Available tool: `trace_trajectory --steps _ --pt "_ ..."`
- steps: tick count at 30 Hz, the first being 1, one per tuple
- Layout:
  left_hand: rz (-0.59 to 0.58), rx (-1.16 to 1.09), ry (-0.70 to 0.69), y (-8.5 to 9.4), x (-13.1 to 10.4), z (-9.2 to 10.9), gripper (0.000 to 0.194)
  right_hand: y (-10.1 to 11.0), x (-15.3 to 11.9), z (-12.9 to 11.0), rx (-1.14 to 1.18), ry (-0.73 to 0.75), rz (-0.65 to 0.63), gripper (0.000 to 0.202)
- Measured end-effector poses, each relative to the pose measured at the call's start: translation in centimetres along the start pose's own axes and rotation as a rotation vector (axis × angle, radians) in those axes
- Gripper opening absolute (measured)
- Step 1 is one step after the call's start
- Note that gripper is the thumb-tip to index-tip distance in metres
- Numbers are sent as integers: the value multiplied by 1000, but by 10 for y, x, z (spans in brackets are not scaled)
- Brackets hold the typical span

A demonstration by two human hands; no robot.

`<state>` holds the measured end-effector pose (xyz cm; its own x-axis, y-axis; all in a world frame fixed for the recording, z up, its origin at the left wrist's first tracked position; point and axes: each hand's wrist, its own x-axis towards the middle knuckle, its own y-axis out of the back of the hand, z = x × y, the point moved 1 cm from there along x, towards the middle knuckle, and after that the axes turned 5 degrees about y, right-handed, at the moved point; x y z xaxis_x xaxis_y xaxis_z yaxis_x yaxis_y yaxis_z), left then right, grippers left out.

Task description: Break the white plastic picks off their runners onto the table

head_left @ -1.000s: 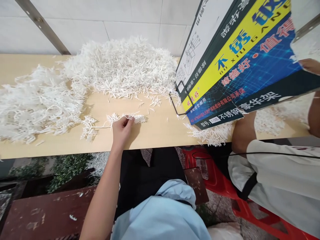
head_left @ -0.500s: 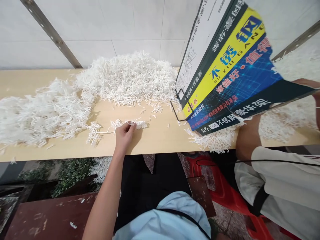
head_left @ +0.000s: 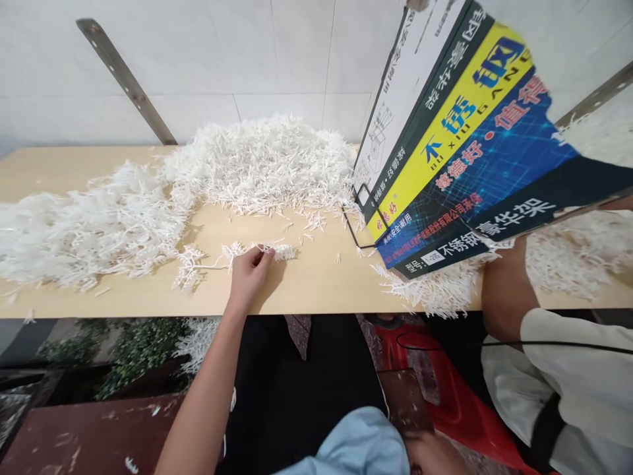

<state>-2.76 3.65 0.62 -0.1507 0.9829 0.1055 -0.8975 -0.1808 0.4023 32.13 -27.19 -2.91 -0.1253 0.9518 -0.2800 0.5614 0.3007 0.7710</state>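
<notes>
Carton [head_left: 482, 155]; yellow band [head_left: 445, 135]: "不锈钢", "BU XIU GAN"; dark lower strip [head_left: 499, 227]: "豪华架"

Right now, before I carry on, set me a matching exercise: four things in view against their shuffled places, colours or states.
1. left hand
2. cardboard panel
3. red plastic seat
4. green plant

A. below the table, picture's right
B. pinching a white sprig
C. below the table, picture's left
D. banded yellow, blue and dark, with lettering

Pairs: 1-B, 2-D, 3-A, 4-C
</notes>
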Motion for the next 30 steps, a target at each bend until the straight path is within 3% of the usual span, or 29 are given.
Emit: trace_trajectory --steps 3,6,11,15,18,21,25,28,30 --pt "-7 34 -21 0 1 -2 40 9 69 -22 40 271 -27 22" --pt "6 25 -27 -1 0 -5 42 35 135 -80 109 541 211 30" --pt "38 -69 6 -2 2 -10 47 57 269 -174 218 651 436 29" --pt "48 -149 53 -1 3 -13 47 50 347 -199 278 790 299 22" --pt "68 -110 18 0 0 -10 45 42 367 -194 411 762 193 22" --pt "29 19 -52 -2 -2 -4 40 38 373 -182 528 681 195 24" --pt "0 48 -42 -3 0 -5 37 40 383 -168 730 549 383 29" --pt "75 -36 40 0 3 -13 37 44 387 -166 883 418 545 36" --pt "112 -76 64 2 4 -16 39 46 383 -172 769 505 533 32"
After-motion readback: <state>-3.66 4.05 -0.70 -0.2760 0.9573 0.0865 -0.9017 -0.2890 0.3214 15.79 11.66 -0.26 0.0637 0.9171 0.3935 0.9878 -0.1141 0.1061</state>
